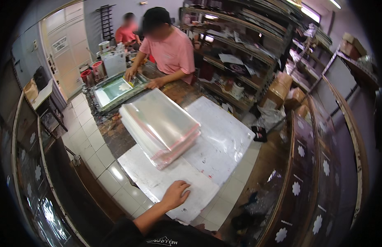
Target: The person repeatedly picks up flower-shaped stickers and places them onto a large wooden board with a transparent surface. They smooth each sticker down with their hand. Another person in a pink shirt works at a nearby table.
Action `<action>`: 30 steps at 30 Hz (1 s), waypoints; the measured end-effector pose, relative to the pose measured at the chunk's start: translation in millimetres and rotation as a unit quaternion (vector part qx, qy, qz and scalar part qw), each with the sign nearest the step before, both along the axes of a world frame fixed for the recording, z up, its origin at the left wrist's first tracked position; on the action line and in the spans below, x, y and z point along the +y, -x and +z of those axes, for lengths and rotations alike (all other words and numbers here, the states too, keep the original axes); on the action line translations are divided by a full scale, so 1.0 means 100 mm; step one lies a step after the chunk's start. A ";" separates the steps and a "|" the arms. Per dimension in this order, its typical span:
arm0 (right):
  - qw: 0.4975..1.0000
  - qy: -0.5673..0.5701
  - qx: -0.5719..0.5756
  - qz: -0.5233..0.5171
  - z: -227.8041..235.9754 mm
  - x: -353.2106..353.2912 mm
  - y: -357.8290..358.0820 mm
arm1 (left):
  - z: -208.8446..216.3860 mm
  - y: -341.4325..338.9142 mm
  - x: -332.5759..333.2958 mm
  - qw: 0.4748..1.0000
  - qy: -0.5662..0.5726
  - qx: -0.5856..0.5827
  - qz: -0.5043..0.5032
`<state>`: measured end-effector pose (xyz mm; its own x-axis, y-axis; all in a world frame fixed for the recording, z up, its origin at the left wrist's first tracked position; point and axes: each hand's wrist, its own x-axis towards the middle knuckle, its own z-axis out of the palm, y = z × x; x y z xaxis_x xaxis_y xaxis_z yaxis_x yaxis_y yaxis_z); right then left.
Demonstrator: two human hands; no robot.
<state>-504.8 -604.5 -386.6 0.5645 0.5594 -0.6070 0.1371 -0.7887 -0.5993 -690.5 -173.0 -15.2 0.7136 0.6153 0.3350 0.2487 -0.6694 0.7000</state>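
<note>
My left hand [175, 194] rests on the white board [187, 175] at the near end of the table, its fingers loosely bent and apart, holding nothing. Beyond it lies a thick stack of clear plastic bags [160, 119], its edges tinted pink, nearest to that hand but not touched. At the lower edge, by my dark shirt, a small patch of skin, probably my right hand [213, 232], shows; its fingers are hidden. Across the table a co-worker in a pink shirt bends over a printing screen frame [111, 94], one hand on a yellowish tool [133, 78].
Red-rimmed cans [87, 76] and a white container [114, 61] stand at the table's far left. Loaded shelves [236, 45] rise behind the co-worker, with wrapped cartons [276, 90] beside them. Dark panels with white flower shapes [296, 188] stand on both sides. Another person sits at the back.
</note>
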 end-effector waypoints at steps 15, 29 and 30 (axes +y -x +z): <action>0.974 -0.039 0.144 -0.173 1.36 1.80 0.16 | -0.38 1.12 0.47 0.979 -0.117 0.043 0.162; 0.997 0.019 0.062 0.050 0.38 1.38 0.34 | -0.46 1.13 0.48 0.981 -0.108 0.027 0.162; 0.997 0.007 0.054 0.061 0.37 1.41 0.31 | -0.46 1.14 0.48 0.981 -0.107 0.028 0.162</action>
